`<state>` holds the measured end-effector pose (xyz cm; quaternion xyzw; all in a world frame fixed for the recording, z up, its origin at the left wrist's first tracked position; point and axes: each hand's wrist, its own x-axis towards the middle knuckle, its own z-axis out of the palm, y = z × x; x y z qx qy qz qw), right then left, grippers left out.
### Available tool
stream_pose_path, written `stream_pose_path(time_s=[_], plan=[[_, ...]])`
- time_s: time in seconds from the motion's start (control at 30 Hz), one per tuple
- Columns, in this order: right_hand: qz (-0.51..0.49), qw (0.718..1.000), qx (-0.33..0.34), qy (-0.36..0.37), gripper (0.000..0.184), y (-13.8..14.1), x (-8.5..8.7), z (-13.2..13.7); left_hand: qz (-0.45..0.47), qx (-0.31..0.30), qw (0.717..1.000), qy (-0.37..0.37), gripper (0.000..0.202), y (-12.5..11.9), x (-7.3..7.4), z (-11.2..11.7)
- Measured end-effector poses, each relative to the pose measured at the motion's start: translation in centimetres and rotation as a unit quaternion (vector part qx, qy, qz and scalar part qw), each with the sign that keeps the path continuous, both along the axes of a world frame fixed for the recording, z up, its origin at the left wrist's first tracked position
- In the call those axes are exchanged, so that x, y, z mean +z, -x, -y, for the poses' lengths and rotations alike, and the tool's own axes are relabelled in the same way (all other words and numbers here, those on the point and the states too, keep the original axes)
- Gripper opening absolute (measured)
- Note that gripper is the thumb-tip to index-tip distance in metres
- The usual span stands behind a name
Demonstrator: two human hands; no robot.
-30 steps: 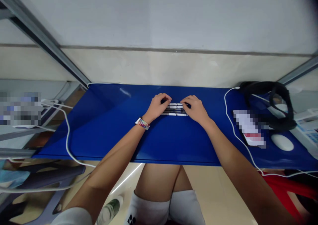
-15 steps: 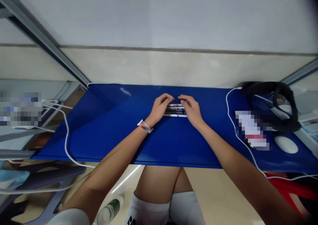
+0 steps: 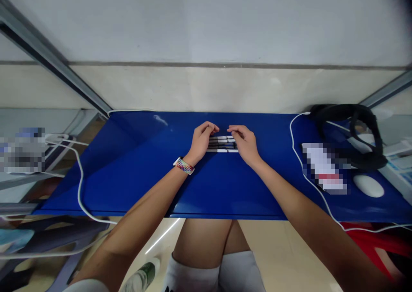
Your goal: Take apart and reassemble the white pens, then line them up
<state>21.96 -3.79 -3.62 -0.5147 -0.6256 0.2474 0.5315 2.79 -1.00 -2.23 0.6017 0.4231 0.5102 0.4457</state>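
Observation:
Several slim pens [image 3: 222,144], white and dark, lie side by side across the blue table [image 3: 225,184]. My left hand [image 3: 201,141], with a colourful band on its wrist, is cupped at their left ends, its fingers loosely curved. At the right ends rests my right hand [image 3: 246,141], fingers bent forward and apart, the thumb near the topmost pen. Both palms cover the pen tips, so I cannot tell how firmly they touch.
On the right are a black headset [image 3: 350,133], a blurred-out phone-like object [image 3: 325,167], a white mouse [image 3: 368,185] and a white cable [image 3: 298,156]. Another white cable [image 3: 80,176] hangs over the left edge. A bottle [image 3: 141,277] stands on the floor.
My left hand has drawn slightly left, and the gap between my hands is a little wider. The pens stay between them. The whole view has shifted slightly.

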Motion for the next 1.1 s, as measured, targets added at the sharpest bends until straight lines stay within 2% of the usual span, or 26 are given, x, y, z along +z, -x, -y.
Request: stream_pose_path(time_s=[0.17, 0.37, 0.53, 0.73, 0.87, 0.97, 1.1], plan=[[0.089, 0.996, -0.015, -0.021, 0.030, -0.4, 0.7, 1.4, -0.003, 0.016, 1.000, -0.006, 0.024, 1.1, 0.0, -0.7], [0.194, 0.974, 0.074, -0.085, 0.032, 0.3, 1.3, 3.1, 0.000, 0.043, 0.999, 0.006, 0.023, 2.3, -0.1, -1.7], [0.257, 0.953, 0.132, -0.089, 0.032, 0.7, 1.5, 3.7, 0.010, 0.036, 0.999, 0.007, 0.019, 2.2, -0.2, -1.8], [0.272, 0.948, 0.118, -0.118, 0.033, 0.3, 1.6, 3.7, -0.004, 0.035, 0.999, 0.004, 0.020, 2.2, -0.1, -1.7], [0.317, 0.923, 0.166, -0.143, 0.034, 0.1, 2.3, 4.0, -0.010, 0.033, 0.999, 0.001, 0.022, 2.3, -0.1, -1.7], [0.336, 0.913, 0.172, -0.153, 0.028, -0.2, 2.9, 4.2, 0.002, 0.032, 0.999, 0.000, 0.022, 2.2, -0.1, -1.6], [0.365, 0.899, 0.193, -0.147, 0.010, -0.6, 2.9, 4.1, 0.018, 0.027, 0.999, 0.002, 0.022, 2.1, -0.2, -1.7]])
